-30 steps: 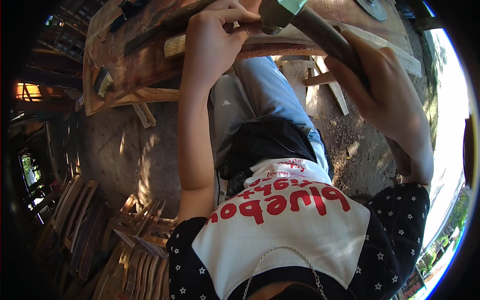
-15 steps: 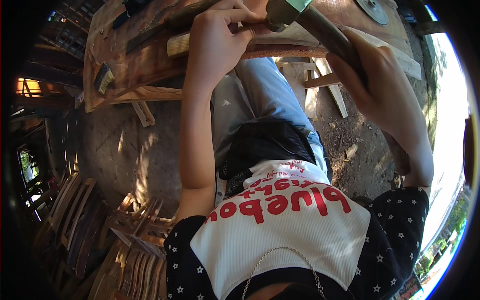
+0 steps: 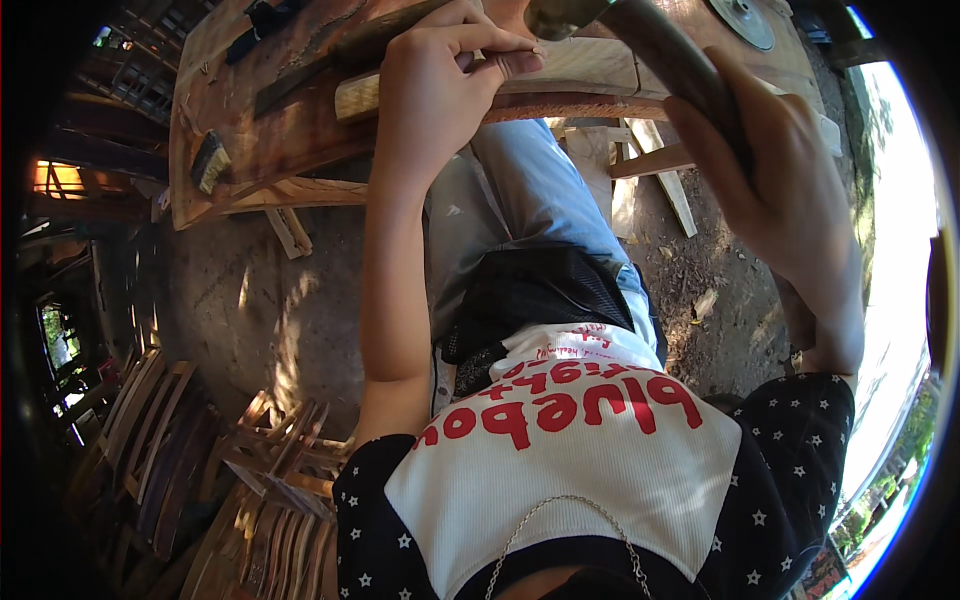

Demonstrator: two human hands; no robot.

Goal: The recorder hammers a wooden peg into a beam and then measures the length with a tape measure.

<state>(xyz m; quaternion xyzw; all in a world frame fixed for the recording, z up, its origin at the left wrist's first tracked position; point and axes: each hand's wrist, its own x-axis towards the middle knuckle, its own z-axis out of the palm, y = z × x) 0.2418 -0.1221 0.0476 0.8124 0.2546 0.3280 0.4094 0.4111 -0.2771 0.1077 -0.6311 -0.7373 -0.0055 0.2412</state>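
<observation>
My right hand point(image 3: 785, 180) is wrapped round the wooden handle of a hammer point(image 3: 680, 70). The hammer's metal head is partly cut off by the top of the view, just above and to the right of my left fingertips. My left hand point(image 3: 440, 85) is closed in a pinch, thumb against forefinger, over a pale wooden strip point(image 3: 590, 68) along the table's near edge. What the pinch holds is too small to name. Beyond my left wrist lies a long dark tool point(image 3: 385, 35) with a flat blade, partly hidden by the hand.
The worn wooden table point(image 3: 240, 130) bears a dark-and-yellow block point(image 3: 210, 165) at left and a round metal disc point(image 3: 742, 22) at far right. Wooden pieces point(image 3: 655, 160) stand below the table. Stacked slatted wooden parts point(image 3: 275, 450) are at lower left.
The hammer head has lifted away from my left fingertips, uncovering them and more of the strip. My right hand has shifted slightly right and toward me. My left hand keeps its pinch.
</observation>
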